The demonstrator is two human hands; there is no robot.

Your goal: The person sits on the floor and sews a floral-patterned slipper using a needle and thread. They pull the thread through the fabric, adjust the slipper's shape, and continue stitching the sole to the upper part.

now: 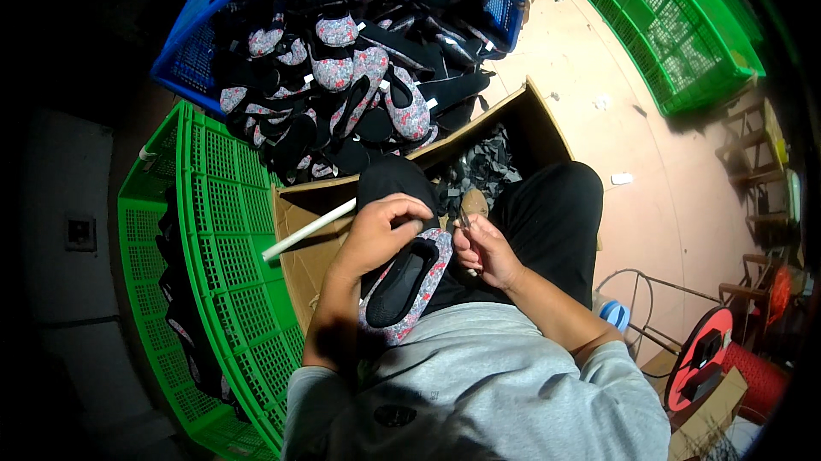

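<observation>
A floral grey-and-red slip-on shoe (439, 254) with a black lining lies across my left thigh, its opening facing up. My left hand (382, 234) is closed at its toe end, fingers curled over the edge; the fingertips are partly hidden. Just to the right, my right hand (487, 254) is closed round a small tool with a short metal tip (463, 216), perhaps a blade; its handle is mostly hidden in the fist. Beyond that fist shows a brown rounded piece (475, 202). Dark scraps (487, 162) fill part of the cardboard box (547, 115) between my knees.
A blue crate (192, 42) heaped with similar shoes (368, 76) stands ahead. Green crates (231, 247) are at my left, and another green crate (667, 33) is far right. A white tube (308, 230) leans over the box. At right are a red disc (697, 358) and wire frame.
</observation>
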